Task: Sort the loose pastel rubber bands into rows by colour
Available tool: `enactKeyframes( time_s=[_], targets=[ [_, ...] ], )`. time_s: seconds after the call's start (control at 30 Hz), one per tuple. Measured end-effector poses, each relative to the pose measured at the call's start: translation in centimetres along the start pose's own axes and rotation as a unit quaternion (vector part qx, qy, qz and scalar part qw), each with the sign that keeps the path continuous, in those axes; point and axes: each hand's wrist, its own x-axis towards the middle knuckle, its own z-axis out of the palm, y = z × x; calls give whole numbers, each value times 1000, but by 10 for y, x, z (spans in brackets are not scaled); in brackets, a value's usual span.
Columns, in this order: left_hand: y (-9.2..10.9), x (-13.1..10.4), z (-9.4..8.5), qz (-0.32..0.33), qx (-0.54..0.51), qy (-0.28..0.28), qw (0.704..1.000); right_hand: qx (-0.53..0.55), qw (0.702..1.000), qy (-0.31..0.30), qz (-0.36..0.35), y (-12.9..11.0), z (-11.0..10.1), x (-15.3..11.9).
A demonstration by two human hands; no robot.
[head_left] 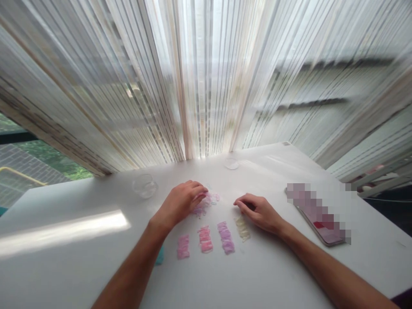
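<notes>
My left hand [185, 201] reaches over a loose pile of small pink and lilac pieces [203, 207], its thumb and fingers pinched at the pile's edge; what they hold is too small to name. My right hand [257, 210] rests on the table with its fingers curled together, just above a cream bundle [242, 228]; anything in its fingertips is hidden. Left of that bundle lie a lilac bundle [226, 237], a coral-pink bundle [205, 239] and a pink bundle [183, 246], in a row. A teal item [159, 256] shows partly behind my left forearm.
A clear round container [144, 186] stands at the back left of the white table [80, 274]. A clear round dish [231, 163] sits near the striped curtain [199, 86]. A phone-like object [318, 219], partly pixelated, lies at the right.
</notes>
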Motion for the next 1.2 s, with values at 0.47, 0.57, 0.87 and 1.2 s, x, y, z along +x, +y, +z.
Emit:
enactKeyframes(
  time_s=[0.47,0.57,0.87,1.2],
  targets=[
    [-5,-4,-13,-24,-15,13,1000,8,1000,-1,-1,0,0,0],
    [-6,-5,-12,-31,-9,14,999,11,1000,-3,-8,-1,0,-1],
    [-8,-3,-7,-27,8,-3,1000,-9,1000,-18,19,-10,3,17],
    [-11,-3,-4,-46,26,-14,999,-107,991,-82,24,-50,30,68]
  ],
)
